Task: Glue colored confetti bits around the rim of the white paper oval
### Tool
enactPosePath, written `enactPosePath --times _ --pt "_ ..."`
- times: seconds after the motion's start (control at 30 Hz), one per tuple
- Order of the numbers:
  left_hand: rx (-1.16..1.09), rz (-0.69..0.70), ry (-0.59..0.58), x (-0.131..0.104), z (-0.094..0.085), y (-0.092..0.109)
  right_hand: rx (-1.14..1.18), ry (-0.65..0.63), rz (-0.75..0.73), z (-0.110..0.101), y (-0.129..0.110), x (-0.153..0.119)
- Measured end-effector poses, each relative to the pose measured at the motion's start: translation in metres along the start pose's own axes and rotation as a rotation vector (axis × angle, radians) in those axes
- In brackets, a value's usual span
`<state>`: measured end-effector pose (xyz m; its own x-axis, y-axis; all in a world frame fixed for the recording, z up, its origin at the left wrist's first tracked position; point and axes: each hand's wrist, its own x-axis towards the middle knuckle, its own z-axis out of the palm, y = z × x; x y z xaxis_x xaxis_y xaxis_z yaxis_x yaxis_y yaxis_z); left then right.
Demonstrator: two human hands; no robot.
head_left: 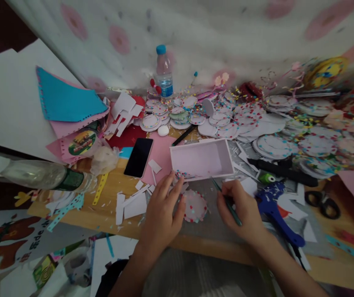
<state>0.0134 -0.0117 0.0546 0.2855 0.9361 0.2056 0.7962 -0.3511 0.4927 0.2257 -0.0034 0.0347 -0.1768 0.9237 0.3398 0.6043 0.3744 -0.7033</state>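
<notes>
Cluttered light-brown wooden table (217,247); white pink-flowered curtain (201,29) behind far edge. Right hand (241,210) grips slim dark-green stick tool (233,212), tip beside near wall of white rectangular open box (201,159). Left hand (163,208) open, holding nothing, fingers by box's near-left corner. White round bead-rimmed disc (195,206) between hands, near table's front edge. Similar discs (276,146) stacked toward far-right corner.

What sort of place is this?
Looks like a craft workspace, perhaps at home: scissors, white offcuts and piles of white discs edged with coloured dots crowd a wooden tabletop.
</notes>
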Motion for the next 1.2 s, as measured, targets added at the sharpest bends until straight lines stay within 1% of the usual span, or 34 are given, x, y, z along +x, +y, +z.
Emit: enactPosePath --times 0.07,0.17,0.3,0.4,0.47,0.63,0.7,0.77,0.83,0.97,1.1,1.17,1.2 --pt "0.042 0.006 -0.026 -0.002 0.005 -0.001 0.012 -0.015 0.002 -0.005 -0.004 -0.002" --pt "0.080 0.013 -0.035 -0.007 0.009 -0.002 0.036 -0.018 0.030 -0.013 -0.006 -0.002" --pt "0.079 -0.002 -0.063 -0.013 0.010 0.001 0.034 -0.001 0.082 -0.028 0.001 0.000" --pt "0.089 -0.034 -0.101 -0.015 0.010 0.005 0.009 0.003 0.118 -0.041 0.007 0.004" --pt "0.105 -0.061 -0.124 -0.016 0.011 0.008 0.034 0.028 0.133 -0.048 0.009 0.006" --pt "0.136 -0.087 -0.128 -0.019 0.013 0.012 0.132 0.152 0.094 -0.052 0.004 0.012" --pt "0.143 -0.088 -0.119 -0.021 0.013 0.014 0.142 0.171 0.114 -0.051 0.001 0.014" --pt "0.152 -0.092 -0.110 -0.022 0.013 0.016 0.132 0.164 0.133 -0.050 -0.001 0.016" --pt "0.158 -0.094 -0.112 -0.022 0.012 0.018 0.107 0.145 0.108 -0.051 -0.001 0.018" --pt "0.168 -0.104 -0.127 -0.020 0.011 0.019 0.058 0.088 0.012 -0.053 0.003 0.021" --pt "0.171 -0.117 -0.134 -0.019 0.011 0.019 0.046 0.006 -0.127 -0.054 0.008 0.025" --pt "0.161 -0.116 -0.133 -0.018 0.011 0.019 0.061 -0.013 -0.151 -0.054 0.009 0.027" --pt "0.157 -0.115 -0.130 -0.018 0.011 0.019 0.064 -0.020 -0.138 -0.053 0.010 0.027"
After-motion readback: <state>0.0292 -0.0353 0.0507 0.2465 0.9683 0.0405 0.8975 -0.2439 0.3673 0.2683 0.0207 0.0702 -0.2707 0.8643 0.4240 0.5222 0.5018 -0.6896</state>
